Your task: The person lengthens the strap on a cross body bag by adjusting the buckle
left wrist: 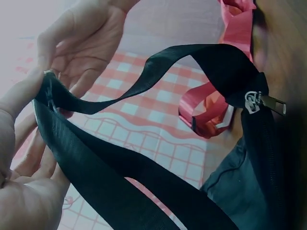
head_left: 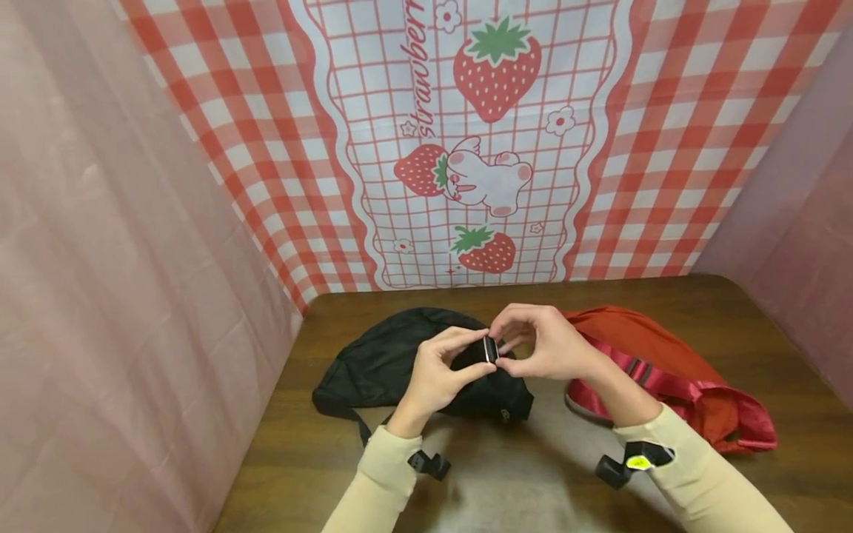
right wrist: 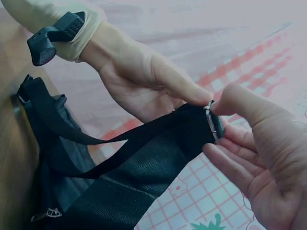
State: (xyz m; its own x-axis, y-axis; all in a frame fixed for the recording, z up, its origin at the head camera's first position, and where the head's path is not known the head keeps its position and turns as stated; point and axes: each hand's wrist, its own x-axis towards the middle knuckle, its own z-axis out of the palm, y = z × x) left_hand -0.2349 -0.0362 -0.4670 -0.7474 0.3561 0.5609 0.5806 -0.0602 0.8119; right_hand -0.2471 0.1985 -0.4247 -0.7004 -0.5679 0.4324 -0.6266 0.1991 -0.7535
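A black bag [head_left: 393,363] lies on the table, and its black strap [right wrist: 144,167] is lifted up in loops. At the top of the strap sits a metal slider buckle [head_left: 490,349]. My left hand [head_left: 433,374] pinches the strap at the buckle's left side, with thumb below and fingers above in the head view. From the other side my right hand [head_left: 549,344] pinches the buckle's edge between thumb and fingertips. A silver zipper pull [left wrist: 273,104] hangs at the bag's edge in the left wrist view.
Right of the black bag lies a red-orange bag [head_left: 626,329] with a shiny pink-red strap [head_left: 693,389]. Both rest on the brown wooden table [head_left: 506,481]. A strawberry-print cloth [head_left: 466,148] hangs behind, and a pink curtain [head_left: 133,296] hangs at the left.
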